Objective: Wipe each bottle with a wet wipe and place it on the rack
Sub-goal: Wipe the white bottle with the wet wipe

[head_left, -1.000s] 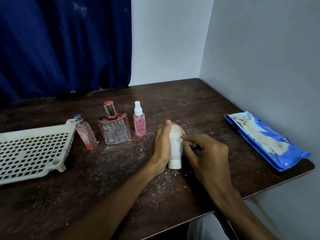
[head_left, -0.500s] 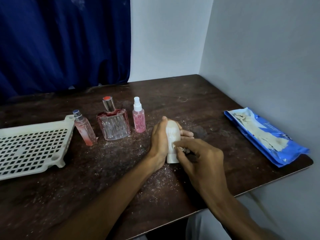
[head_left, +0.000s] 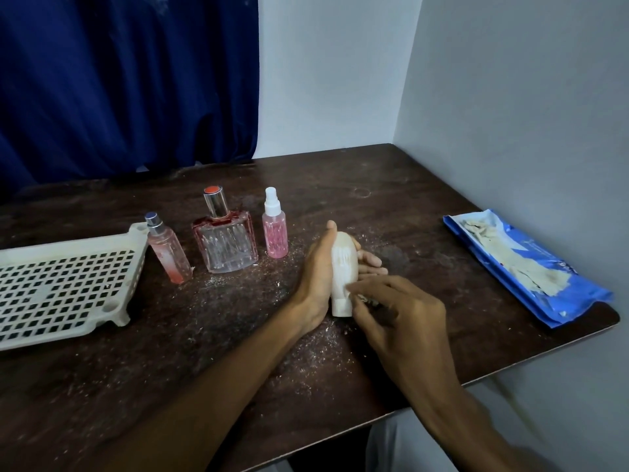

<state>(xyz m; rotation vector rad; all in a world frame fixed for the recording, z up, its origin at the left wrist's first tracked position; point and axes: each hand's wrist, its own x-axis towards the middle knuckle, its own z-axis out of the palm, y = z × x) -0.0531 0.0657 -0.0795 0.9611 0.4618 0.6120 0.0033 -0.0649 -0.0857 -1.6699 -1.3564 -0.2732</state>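
A white bottle (head_left: 343,267) stands upside down on the dark table, with my left hand (head_left: 318,277) wrapped around its left side and back. My right hand (head_left: 405,318) presses a small crumpled wipe (head_left: 366,299) against the bottle's lower right side; most of the wipe is hidden under my fingers. To the left stand a small pink spray bottle (head_left: 275,229), a square glass perfume bottle (head_left: 224,243) with a red-topped silver cap, and a slim pink bottle (head_left: 168,253). The white perforated rack (head_left: 64,284) lies at the far left with nothing on it.
A blue wet-wipe pack (head_left: 531,267) lies open at the table's right edge, against the grey wall. White crumbs and dust are scattered over the table (head_left: 204,352) around my hands. A dark blue curtain (head_left: 126,83) hangs behind the table.
My right hand has slid down the bottle's right side with the wipe, from mid-height toward its lower end. My left hand keeps its hold on the bottle.
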